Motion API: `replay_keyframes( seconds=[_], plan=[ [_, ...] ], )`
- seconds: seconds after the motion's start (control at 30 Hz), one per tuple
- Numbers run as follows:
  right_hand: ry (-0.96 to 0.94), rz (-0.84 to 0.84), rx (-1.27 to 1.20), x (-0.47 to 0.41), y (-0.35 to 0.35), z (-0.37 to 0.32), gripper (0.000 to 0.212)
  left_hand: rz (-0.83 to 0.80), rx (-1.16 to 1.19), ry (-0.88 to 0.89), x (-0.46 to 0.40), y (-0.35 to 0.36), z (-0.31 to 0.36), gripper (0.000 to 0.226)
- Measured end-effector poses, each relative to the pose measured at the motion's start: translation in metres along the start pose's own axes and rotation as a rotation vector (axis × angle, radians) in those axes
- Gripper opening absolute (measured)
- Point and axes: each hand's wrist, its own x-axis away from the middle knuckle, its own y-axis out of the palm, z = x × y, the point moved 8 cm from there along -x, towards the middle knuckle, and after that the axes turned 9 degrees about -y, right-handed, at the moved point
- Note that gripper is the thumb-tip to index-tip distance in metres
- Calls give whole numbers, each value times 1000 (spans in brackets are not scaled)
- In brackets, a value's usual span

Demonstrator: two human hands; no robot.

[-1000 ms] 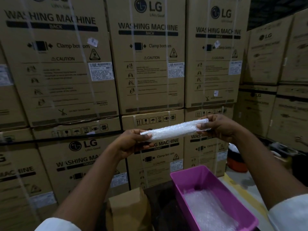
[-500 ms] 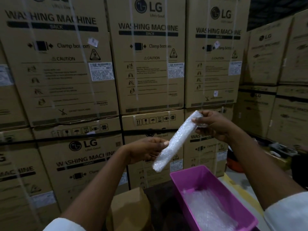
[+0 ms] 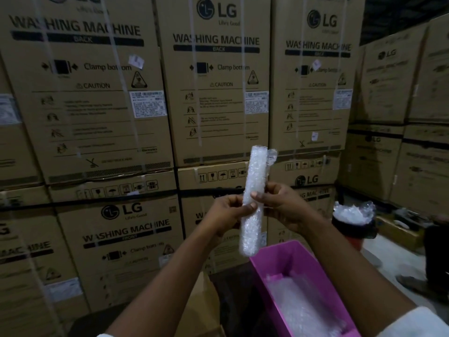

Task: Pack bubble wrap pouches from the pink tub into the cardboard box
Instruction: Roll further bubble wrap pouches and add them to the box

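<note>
The left hand [image 3: 227, 210] and the right hand [image 3: 283, 205] are both seen gripping the middle of one bubble wrap pouch [image 3: 254, 200], thumbs pressed on its front; the pouch is held nearly upright, above the far end of the pink tub [image 3: 272, 283]. More bubble wrap [image 3: 298, 310] is seen lying inside the tub, whose near end is cut off by the frame edge. Only a flap of the cardboard box [image 3: 201, 310] is visible left of the tub; its interior is hidden. A dark container [image 3: 352, 227] topped with clear plastic stands right of the tub, poorly resolved in the dim light. Behind the tub, stacked strapped cartons [image 3: 213, 93] are marked "LG", "WASHING MACHINE", "BACK", "Clamp bottom" and "CAUTION"; finer print is illegible.
</note>
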Motion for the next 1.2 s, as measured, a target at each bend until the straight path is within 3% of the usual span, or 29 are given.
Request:
replay_keyframes(
  seconds=[0.2, 0.3, 0.37, 0.53, 0.6, 0.7, 0.83, 0.97, 1.03, 1.1, 1.2],
  plan=[
    [-66, 175, -67, -5, -2, 6, 61, 75, 85, 56, 11, -12, 5, 52],
    [-74, 198, -20, -6, 2, 2, 66, 65, -85, 217, 17, -14, 15, 77],
    [-62, 181, 26, -5, 4, 0, 68, 78, -334, 299, 19, -14, 22, 93],
    [-24, 110, 122, -6, 10, 1, 83, 243, -1049, 396, 19, -14, 31, 72],
    [-13, 94, 125, -6, 11, 4, 91, 329, -1185, 436, 22, -15, 33, 63],
    [19, 58, 141, -6, 13, 9, 98, 417, -1277, 630, 29, -12, 36, 53],
    [55, -89, 132, 2, 25, 7, 85, 294, -1075, 584, 25, -21, 25, 42],
    [-44, -151, 315, 8, 28, -1, 88, 204, -568, 409, 23, -40, 14, 22],
    [-32, -257, 310, 14, 39, 11, 89, 155, -367, 343, 23, -46, 9, 21],
    [-29, -330, 263, 21, 53, 26, 77, 105, -169, 280, 22, -47, 4, 25],
    [-93, -208, 272, 23, 64, 41, 60, 155, 71, 179, 20, -53, -6, 34]
  ],
)
